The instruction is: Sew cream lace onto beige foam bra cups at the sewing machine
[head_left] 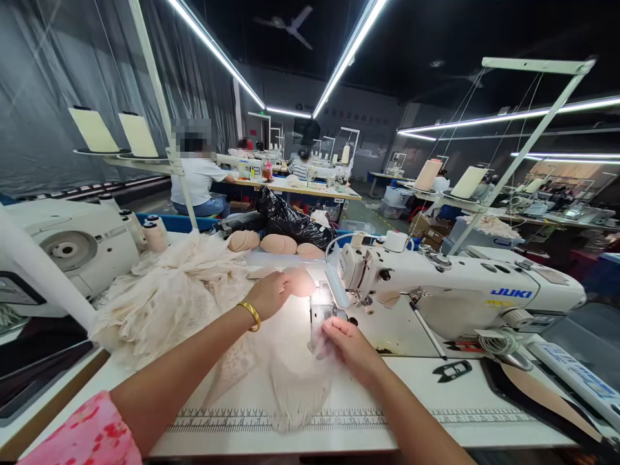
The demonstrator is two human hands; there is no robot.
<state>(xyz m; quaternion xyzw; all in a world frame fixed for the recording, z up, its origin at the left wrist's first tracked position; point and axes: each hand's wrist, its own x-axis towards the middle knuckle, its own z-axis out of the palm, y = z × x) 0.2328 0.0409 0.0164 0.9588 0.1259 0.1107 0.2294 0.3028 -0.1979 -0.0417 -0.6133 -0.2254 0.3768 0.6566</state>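
Left of the sewing machine's needle area, my left hand (269, 296), with a gold bangle at the wrist, is closed on the edge of a round beige pad (300, 282). Closer to me, my right hand (347, 345) pinches the edge of a sheer cream lace fabric (296, 371) beside the metal needle plate (318, 318). This fabric drapes over the white table toward its front edge. The white sewing machine (445, 284) stands to the right, its lamp lighting the spot between my hands. Its needle is too small to make out.
A heap of cream lace (165, 297) lies at left. Beyond my left hand sit stacks of beige pads (278, 244). Black thread snips (451, 371) and a white pen-like stick (428, 329) lie at right. A printed ruler (242, 421) crosses the front. Another person (196, 184) sits farther back.
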